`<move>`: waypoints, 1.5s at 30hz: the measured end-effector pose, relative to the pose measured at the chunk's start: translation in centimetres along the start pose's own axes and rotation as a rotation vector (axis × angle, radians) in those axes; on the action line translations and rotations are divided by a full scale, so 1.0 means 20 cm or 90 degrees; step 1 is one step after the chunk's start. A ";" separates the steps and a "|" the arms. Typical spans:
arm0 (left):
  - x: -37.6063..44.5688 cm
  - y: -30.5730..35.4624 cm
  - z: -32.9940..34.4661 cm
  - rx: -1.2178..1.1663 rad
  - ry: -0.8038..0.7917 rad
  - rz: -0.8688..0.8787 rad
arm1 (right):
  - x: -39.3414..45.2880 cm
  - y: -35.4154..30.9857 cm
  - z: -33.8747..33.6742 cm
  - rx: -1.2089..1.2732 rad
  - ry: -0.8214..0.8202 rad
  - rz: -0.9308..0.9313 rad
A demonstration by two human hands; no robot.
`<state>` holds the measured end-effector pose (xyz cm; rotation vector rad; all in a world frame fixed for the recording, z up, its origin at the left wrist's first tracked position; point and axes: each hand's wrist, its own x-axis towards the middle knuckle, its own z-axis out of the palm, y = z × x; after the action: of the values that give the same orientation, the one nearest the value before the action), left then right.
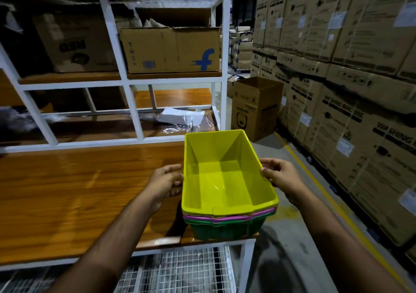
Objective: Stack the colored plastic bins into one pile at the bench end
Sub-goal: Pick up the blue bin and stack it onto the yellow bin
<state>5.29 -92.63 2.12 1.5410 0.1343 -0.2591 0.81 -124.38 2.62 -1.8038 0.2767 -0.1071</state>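
From the head camera, the yellow bin [227, 175] sits nested on top of pink and green bins [225, 227] at the right end of the wooden bench [67, 191]. The left hand [165, 183] and right hand [281, 178] flank it, fingers curled on its long rims.

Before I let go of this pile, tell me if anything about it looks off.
The stack's right side juts past the wooden bench top edge, over the floor. The yellow bin sits nested on pink and green bins, held at its rim by the left hand and right hand. Nothing looks cracked or spilled.
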 end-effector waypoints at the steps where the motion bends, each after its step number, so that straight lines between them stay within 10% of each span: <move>1: -0.02 -0.01 -0.02 0.017 0.001 0.006 | 0.01 0.00 0.01 -0.101 0.031 -0.020; 5: -0.12 -0.04 -0.18 0.175 0.028 0.076 | -0.01 -0.09 0.12 -0.506 0.113 -0.137; 17: -0.44 -0.22 -1.19 0.546 0.176 0.167 | -0.45 -0.45 1.29 -0.593 -0.134 -0.463; 45: -0.58 -0.32 -4.16 0.853 0.353 0.105 | -0.70 -0.73 4.37 -0.644 -0.259 -0.460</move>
<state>-1.13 -8.76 -3.65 2.9163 0.2990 0.3116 8.30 -35.16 -4.09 -2.7897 -0.7606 -0.1101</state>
